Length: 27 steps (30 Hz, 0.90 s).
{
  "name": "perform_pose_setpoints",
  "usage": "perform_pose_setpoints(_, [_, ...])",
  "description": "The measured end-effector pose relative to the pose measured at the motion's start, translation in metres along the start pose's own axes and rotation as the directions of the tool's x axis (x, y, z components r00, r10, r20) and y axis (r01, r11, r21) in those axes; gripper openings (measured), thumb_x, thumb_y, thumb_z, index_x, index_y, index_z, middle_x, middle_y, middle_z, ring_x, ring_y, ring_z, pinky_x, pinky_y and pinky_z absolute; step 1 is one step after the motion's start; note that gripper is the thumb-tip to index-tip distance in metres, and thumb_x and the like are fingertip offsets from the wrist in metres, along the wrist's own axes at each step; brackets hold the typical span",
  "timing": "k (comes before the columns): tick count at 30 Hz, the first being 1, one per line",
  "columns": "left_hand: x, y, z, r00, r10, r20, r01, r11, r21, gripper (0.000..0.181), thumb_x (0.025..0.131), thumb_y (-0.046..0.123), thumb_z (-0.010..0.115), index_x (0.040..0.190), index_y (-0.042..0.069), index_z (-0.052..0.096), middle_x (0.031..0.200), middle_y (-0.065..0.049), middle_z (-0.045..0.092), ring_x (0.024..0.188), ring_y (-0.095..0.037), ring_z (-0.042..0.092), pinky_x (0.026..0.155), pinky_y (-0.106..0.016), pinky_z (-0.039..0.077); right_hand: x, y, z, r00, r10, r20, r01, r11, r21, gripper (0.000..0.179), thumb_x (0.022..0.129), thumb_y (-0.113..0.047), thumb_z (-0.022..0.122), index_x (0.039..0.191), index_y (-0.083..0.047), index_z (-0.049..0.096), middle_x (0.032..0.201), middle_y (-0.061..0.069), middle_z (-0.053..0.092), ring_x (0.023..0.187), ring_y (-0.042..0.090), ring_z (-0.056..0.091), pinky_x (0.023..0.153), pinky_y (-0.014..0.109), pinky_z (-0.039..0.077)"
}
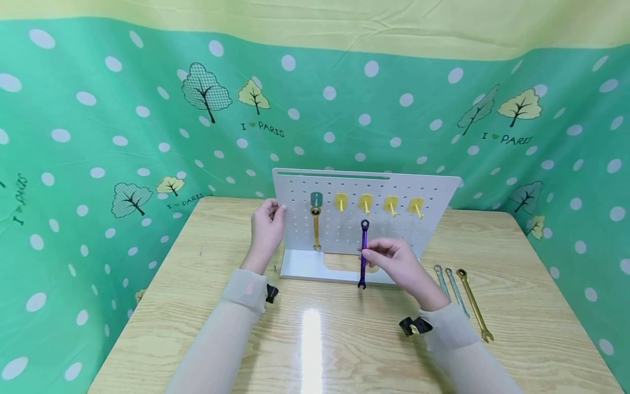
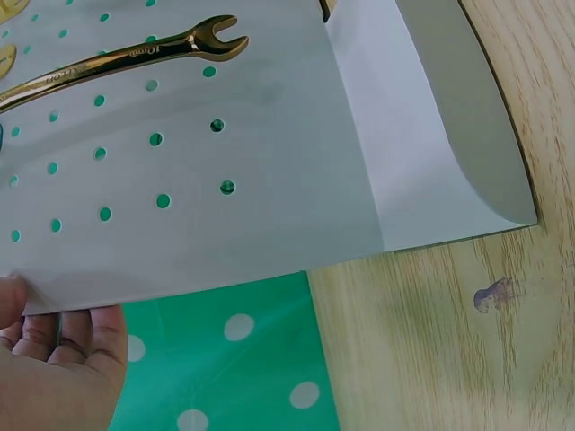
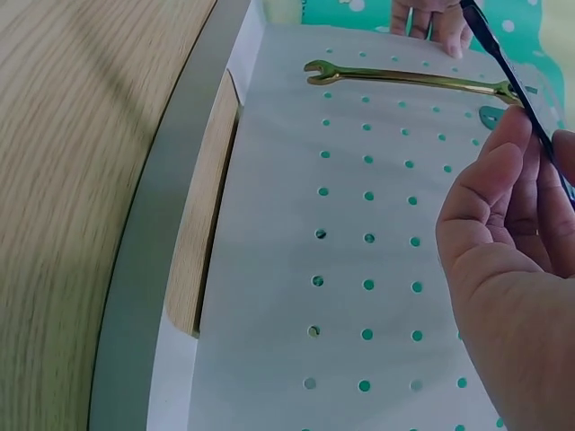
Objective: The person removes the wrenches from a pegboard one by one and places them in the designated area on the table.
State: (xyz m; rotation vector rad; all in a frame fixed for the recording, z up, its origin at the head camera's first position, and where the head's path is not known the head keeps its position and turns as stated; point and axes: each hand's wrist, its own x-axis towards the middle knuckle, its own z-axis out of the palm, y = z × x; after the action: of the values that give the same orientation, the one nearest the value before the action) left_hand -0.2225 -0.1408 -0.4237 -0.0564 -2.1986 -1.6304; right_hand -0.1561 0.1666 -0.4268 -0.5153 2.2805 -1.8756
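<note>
A white pegboard (image 1: pixel 300 232) stands upright on its base. My left hand (image 1: pixel 267 232) grips its left edge, thumb at the front and fingers curled behind, as the left wrist view shows. In front of the board, my right hand (image 1: pixel 397 267) pinches a dark purple combination wrench (image 1: pixel 363 268) at about its middle, ring end up and open end down. A gold wrench (image 1: pixel 316 232) hangs by its ring end from the green hook (image 1: pixel 316 198) at the left. To the right of that, several yellow hooks (image 1: pixel 366 202) carry nothing.
Right of the board, two silver wrenches (image 1: pixel 442 282) and a longer gold wrench (image 1: pixel 474 304) lie on the wooden table (image 1: pixel 246 350). The base has a cut-out with the table showing through. Behind hangs a green dotted cloth (image 1: pixel 344 120).
</note>
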Motion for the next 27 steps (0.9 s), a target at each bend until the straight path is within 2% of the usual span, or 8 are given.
perform_pose_setpoints(7, [0.000,0.000,0.000,1.000,-0.011,0.001,0.011,1.000,0.010,0.010,0.102,0.002,0.060,0.105,-0.007,0.064,0.099,-0.021,0.071,0.086,-0.028,0.065,0.071,-0.028,0.055,-0.002,0.003,-0.004,1.000,-0.004,0.003,0.004,1.000,0.011,0.018,0.099,-0.009,0.068,0.111,0.005,0.071,0.100,0.024,0.069,0.085,0.048,0.063,0.077,0.048,0.058])
perform_pose_setpoints(13, [0.000,0.001,0.000,1.000,-0.010,0.000,0.010,1.000,0.014,0.011,0.102,0.002,0.060,0.105,-0.007,0.064,0.099,-0.021,0.071,0.085,-0.028,0.065,0.069,-0.025,0.054,-0.006,0.007,-0.009,1.000,0.014,-0.006,-0.014,1.000,0.006,0.022,0.099,-0.007,0.068,0.112,0.009,0.069,0.097,0.018,0.071,0.082,0.041,0.066,0.077,0.041,0.059])
perform_pose_setpoints(20, [0.000,0.001,0.000,1.000,-0.001,-0.002,0.001,1.000,0.023,0.010,0.102,0.002,0.060,0.104,-0.008,0.064,0.099,-0.022,0.071,0.084,-0.029,0.064,0.068,-0.022,0.053,-0.011,0.011,-0.017,0.999,0.039,-0.033,-0.040,0.999,-0.017,0.021,0.099,-0.012,0.069,0.111,0.004,0.071,0.096,0.016,0.071,0.085,0.038,0.067,0.078,0.036,0.058])
perform_pose_setpoints(27, [0.000,0.002,0.001,1.000,-0.005,0.002,0.005,1.000,0.024,0.011,0.102,0.002,0.060,0.105,-0.007,0.064,0.100,-0.021,0.071,0.085,-0.028,0.065,0.068,-0.023,0.053,-0.016,0.016,-0.023,0.997,0.060,-0.058,-0.063,0.997,-0.046,0.021,0.099,-0.014,0.069,0.111,0.004,0.072,0.096,0.015,0.071,0.088,0.042,0.065,0.080,0.034,0.058])
